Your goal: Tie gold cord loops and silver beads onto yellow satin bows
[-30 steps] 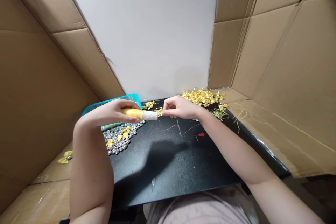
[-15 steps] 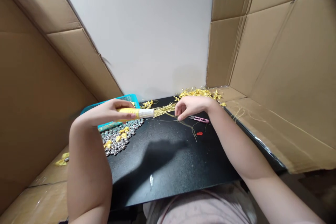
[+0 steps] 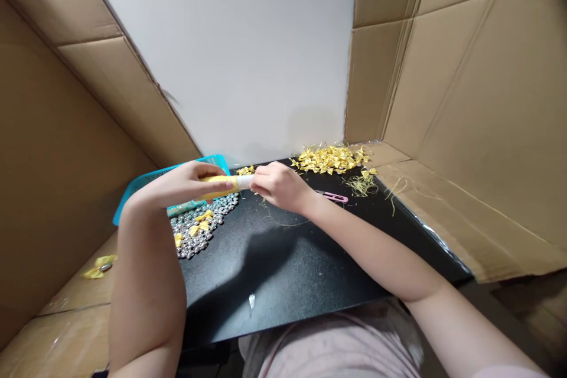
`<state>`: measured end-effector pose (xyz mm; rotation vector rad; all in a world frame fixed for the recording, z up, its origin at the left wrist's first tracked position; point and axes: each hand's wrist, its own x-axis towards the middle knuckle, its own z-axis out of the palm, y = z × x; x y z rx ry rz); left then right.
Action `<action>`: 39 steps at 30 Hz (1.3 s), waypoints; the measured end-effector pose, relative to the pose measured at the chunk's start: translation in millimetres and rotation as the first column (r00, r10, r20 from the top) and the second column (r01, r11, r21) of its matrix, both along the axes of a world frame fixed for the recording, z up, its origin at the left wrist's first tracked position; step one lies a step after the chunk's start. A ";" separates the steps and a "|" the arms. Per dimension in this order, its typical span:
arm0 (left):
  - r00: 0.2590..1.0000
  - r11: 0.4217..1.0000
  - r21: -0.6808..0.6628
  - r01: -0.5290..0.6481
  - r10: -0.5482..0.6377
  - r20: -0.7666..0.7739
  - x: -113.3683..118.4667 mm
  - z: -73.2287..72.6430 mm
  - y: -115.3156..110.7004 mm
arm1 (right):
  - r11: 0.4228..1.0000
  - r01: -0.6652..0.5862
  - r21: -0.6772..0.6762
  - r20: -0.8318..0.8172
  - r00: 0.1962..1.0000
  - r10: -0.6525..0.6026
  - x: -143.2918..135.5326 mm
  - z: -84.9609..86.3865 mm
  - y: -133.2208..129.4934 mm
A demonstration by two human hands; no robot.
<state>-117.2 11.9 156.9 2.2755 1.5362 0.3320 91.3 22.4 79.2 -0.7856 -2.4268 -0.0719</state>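
Note:
A yellow tube (image 3: pixel 216 185) with a whitish end lies across the grip of my left hand (image 3: pixel 188 184), above the black table (image 3: pixel 283 271). At the tube's whitish end, my right hand (image 3: pixel 277 185) has its fingers closed around the tip. Thin strands hang below the hands. Beneath and beside my left hand spread many shiny silver beads (image 3: pixel 195 242), with yellow bows (image 3: pixel 201 225) lying on them. Behind my right wrist rests a pink-handled thread snipper (image 3: pixel 335 196), partly covered by the wrist.
A turquoise basket (image 3: pixel 124 201) stands at the left behind my forearm. Yellow bows (image 3: pixel 330 158) form a pile at the back right, near loose yellow strands (image 3: pixel 362 185). Cardboard walls (image 3: pixel 478 71) flank the table. One bow (image 3: pixel 100 267) lies on cardboard at the left.
My right hand has moved left onto the tube's whitish end. The golden strands seen between the hands no longer show there. The red piece on the table is out of sight.

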 end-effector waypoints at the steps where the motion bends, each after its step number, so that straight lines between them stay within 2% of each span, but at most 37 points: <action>1: 1.000 0.999 -0.038 0.004 -0.005 -0.013 0.0 0.0 0.8 | 0.999 0.024 0.026 0.027 0.999 -0.024 -0.5 -1.0 0.1; 3: 0.999 0.996 -0.093 0.005 -0.009 -0.043 -0.3 0.1 2.2 | 0.998 0.053 0.035 0.047 0.997 -0.054 -0.6 -1.5 -0.6; 5: 0.999 0.996 -0.088 -0.016 0.012 -0.044 -1.0 0.5 2.8 | 0.998 0.057 -0.022 0.051 0.997 -0.056 0.5 -0.1 -2.6; 9: 0.997 0.993 -0.096 -0.066 0.068 0.023 -4.7 3.5 0.1 | 0.966 0.011 -0.258 0.121 0.992 0.021 5.7 2.9 -6.3; 12: 0.995 0.992 -0.078 -0.094 0.097 0.035 -10.6 7.3 -3.3 | 0.886 0.007 -0.463 0.187 0.978 0.090 10.5 -2.1 0.1; 14: 0.994 0.992 -0.071 -0.107 0.109 0.027 -15.7 9.5 -4.9 | 0.798 -0.011 -0.603 0.148 0.981 0.126 14.0 -9.8 10.9; 16: 0.992 0.990 -0.077 -0.120 0.122 0.028 -20.7 11.1 -5.8 | 0.681 -0.106 -0.724 0.020 0.984 0.175 18.8 -18.8 24.2; 18: 0.990 0.988 -0.077 -0.131 0.134 0.038 -24.6 12.0 -6.6 | 0.537 -0.233 -0.811 -0.134 0.967 0.217 25.0 -26.5 36.5; 20: 0.989 0.989 -0.060 -0.134 0.138 0.062 -26.4 12.5 -7.1 | 0.357 -0.326 -0.875 -0.241 0.934 0.262 31.6 -31.1 44.5; 22: 0.985 0.990 -0.018 -0.143 0.144 0.097 -25.7 12.6 -7.1 | 0.174 -0.361 -0.916 -0.294 0.901 0.320 36.5 -31.4 47.3; 23: 0.980 0.987 0.011 -0.163 0.161 0.114 -24.5 12.3 -6.7 | 0.105 -0.355 -0.929 -0.299 0.887 0.351 37.8 -29.7 46.6; 24: 0.973 0.979 0.049 -0.197 0.189 0.134 -22.9 11.7 -6.1 | 0.072 -0.336 -0.939 -0.287 0.880 0.378 38.3 -26.7 44.6; 25: 0.962 0.965 0.096 -0.244 0.228 0.152 -21.1 10.9 -5.2 | 0.087 -0.308 -0.947 -0.251 0.884 0.395 38.0 -22.4 41.1; 26: 0.947 0.944 0.142 -0.297 0.272 0.168 -19.1 9.9 -4.3 | 0.152 -0.271 -0.950 -0.193 0.898 0.396 36.9 -17.0 36.2; 28: 0.914 0.888 0.239 -0.394 0.352 0.201 -14.9 7.2 -2.3 | 0.370 -0.191 -0.909 -0.052 0.934 0.353 33.3 -3.9 21.9; 30: 0.888 0.832 0.317 -0.455 0.402 0.221 -10.6 4.5 -0.7 | 0.587 -0.130 -0.799 0.049 0.959 0.279 28.5 9.9 2.3; 32: 0.874 0.794 0.366 -0.485 0.425 0.237 -6.2 2.4 0.3 | 0.714 -0.106 -0.692 0.099 0.966 0.240 23.5 21.4 -20.1; 34: 0.871 0.772 0.403 -0.491 0.426 0.246 -2.3 1.4 0.8 | 0.786 -0.056 -0.615 0.157 0.969 0.192 19.3 29.5 -41.8; 36: 0.872 0.744 0.455 -0.490 0.427 0.241 0.2 1.2 1.2 | 0.814 -0.008 -0.581 0.212 0.964 0.161 17.7 35.6 -59.5; 38: 0.871 0.717 0.499 -0.487 0.435 0.227 0.8 1.6 1.4 | 0.787 -0.042 -0.615 0.223 0.949 0.225 21.0 42.0 -71.1; 39: 0.874 0.723 0.494 -0.483 0.433 0.222 0.6 1.8 1.5 | 0.749 -0.097 -0.655 0.199 0.934 0.296 24.8 45.5 -74.0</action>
